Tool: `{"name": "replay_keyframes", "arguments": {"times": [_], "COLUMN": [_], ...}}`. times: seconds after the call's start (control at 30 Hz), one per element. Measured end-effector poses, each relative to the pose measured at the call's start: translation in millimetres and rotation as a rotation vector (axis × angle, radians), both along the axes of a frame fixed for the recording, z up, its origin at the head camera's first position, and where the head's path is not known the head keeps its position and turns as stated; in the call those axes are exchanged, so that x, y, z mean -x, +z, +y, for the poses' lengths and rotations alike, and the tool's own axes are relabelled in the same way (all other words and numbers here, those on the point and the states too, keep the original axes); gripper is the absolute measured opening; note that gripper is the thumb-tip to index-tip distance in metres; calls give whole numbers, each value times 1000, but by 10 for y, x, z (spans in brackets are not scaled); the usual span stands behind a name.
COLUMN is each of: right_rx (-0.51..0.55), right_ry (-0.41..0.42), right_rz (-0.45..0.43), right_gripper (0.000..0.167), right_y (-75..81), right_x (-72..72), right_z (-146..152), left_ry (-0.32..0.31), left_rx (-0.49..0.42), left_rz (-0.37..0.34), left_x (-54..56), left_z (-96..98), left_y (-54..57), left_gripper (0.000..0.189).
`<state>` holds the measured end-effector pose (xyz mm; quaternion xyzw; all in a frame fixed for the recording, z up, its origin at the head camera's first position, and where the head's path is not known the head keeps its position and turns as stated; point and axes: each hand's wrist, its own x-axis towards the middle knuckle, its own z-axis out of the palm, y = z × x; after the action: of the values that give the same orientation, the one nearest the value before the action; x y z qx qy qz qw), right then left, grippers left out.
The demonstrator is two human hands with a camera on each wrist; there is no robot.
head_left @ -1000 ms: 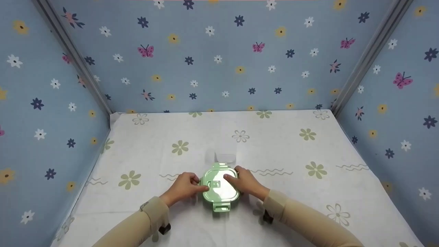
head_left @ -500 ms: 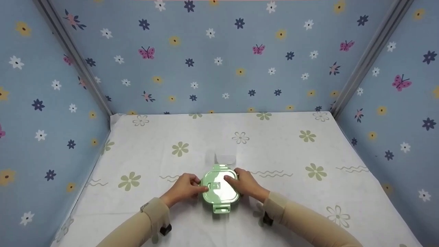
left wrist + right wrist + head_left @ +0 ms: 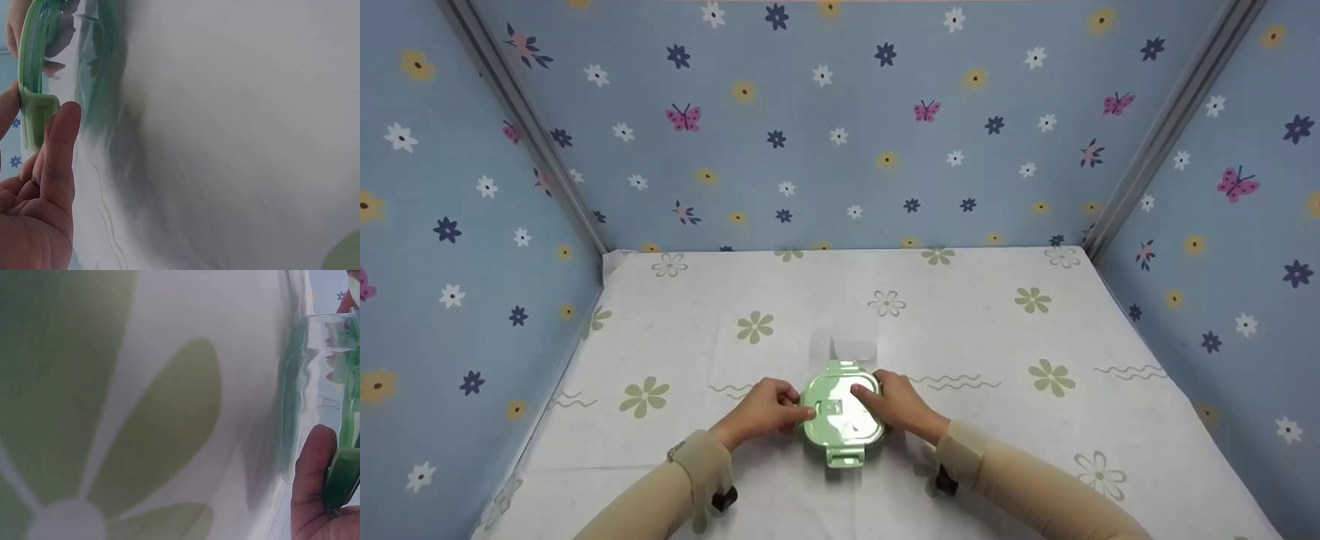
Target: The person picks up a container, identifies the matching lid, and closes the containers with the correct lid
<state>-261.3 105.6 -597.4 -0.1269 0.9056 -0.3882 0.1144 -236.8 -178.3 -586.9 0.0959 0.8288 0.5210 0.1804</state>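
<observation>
A clear-walled food container with a light green snap lid point(image 3: 847, 429) sits on the cloth between both hands in the head view. My left hand point(image 3: 765, 409) grips its left side, thumb on the lid's edge. In the left wrist view, a fingertip lies against the folded-down side latch point(image 3: 40, 115). On the opposite side my right hand point(image 3: 906, 406) holds the container, its thumb lying across the lid. The right wrist view shows a finger beside the right latch point(image 3: 342, 475) and the clear body point(image 3: 298, 394) below. Most of the other right fingers are hidden.
Just behind the container stands a small, faint, see-through boxlike thing point(image 3: 853, 349). A white flowered cloth point(image 3: 675, 337) covers the table. Blue patterned panels point(image 3: 840, 172) enclose the back and both sides, with grey metal posts point(image 3: 536, 135) at the corners.
The whole head view has shifted slightly down in the frame. Both hands keep their places on the container, and the lid looks the same.
</observation>
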Motion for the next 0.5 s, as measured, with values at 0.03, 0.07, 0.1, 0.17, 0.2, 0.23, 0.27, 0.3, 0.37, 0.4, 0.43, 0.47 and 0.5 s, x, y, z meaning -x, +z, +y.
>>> {"name": "replay_keyframes", "arguments": {"times": [0.03, 0.07, 0.1, 0.17, 0.2, 0.23, 0.27, 0.3, 0.37, 0.4, 0.43, 0.47, 0.5], "right_rx": [0, 0, -3, -5, -6, -4, -2, 2, 21, 31, 42, 47, 55], "right_ry": [-4, -5, -7, -12, -16, -19, -22, -25, -27, -28, -26, -15, -11], "right_rz": [-3, -3, -3, -2, -3, -4, -8, -10, -14, -15, -14, 9, 16], "right_gripper": [53, 53, 53, 53, 53, 53, 53, 53, 52, 52, 53, 54, 55], "right_y": [-1, -4, -7, -5, 0, 6, 10, 17, 24, 25, 22, -48, -60], "right_x": [3, 6, 6, 0, -5, -11, -16, -22, -26, -27, -27, -1, 2], "right_z": [-2, -4, -5, -7, -9, -10, -10, -9, -7, -5, -2, 7, 11], "left_ry": [-1, -2, -3, -5, -5, -6, -6, -6, -4, -3, -2, -1, 0], "left_rx": [0, 1, 3, 7, 10, 11, 13, 15, 18, 19, 21, 24, 26], "left_rz": [-1, 0, -2, -5, -6, -6, -5, -4, -1, -1, -2, -3, -7], "left_x": [1, 2, 5, 5, 7, 4, 2, 1, 1, 1, 1, 2, 3], "left_z": [-2, -4, -3, -1, 2, 2, 3, 3, 4, 3, 2, 1, 1], "left_y": [4, 8, 10, 17, 19, 23, 25, 26, 27, 28, 28, 27, 26], "left_gripper": [29, 29, 29, 29, 28, 28, 28, 28, 27, 27, 27, 27, 27]}}
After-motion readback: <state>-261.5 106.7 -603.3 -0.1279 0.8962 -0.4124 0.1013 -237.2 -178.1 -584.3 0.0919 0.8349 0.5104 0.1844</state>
